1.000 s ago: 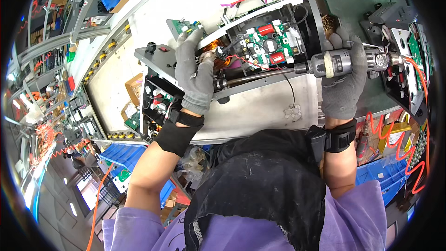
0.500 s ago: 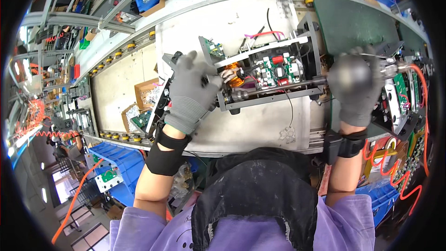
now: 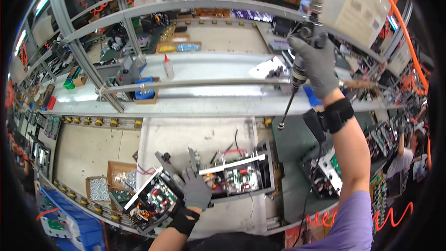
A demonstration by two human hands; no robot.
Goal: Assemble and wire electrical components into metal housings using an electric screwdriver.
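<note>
My right hand, in a grey glove, is raised high on the right, closed around a power screwdriver. The tool's long dark bit slants down and left, its tip in the air away from the units. My left hand, also gloved, lies with fingers stretched out against the left end of an open metal chassis. Inside that chassis sit a green circuit board and a white bar. A second, similar unit stands tilted just left of my left hand.
Cardboard boxes of small hardware stand at the left. Beyond the worktable, a metal rail crosses in front of a shelf with a red-capped bottle. An orange hose arcs at upper right. More boards lie right. Other people are farther off.
The view has tilted up. My right hand has lifted the screwdriver from across the chassis to high on the right, bit hanging downward. My left hand stays by the chassis's left end.
</note>
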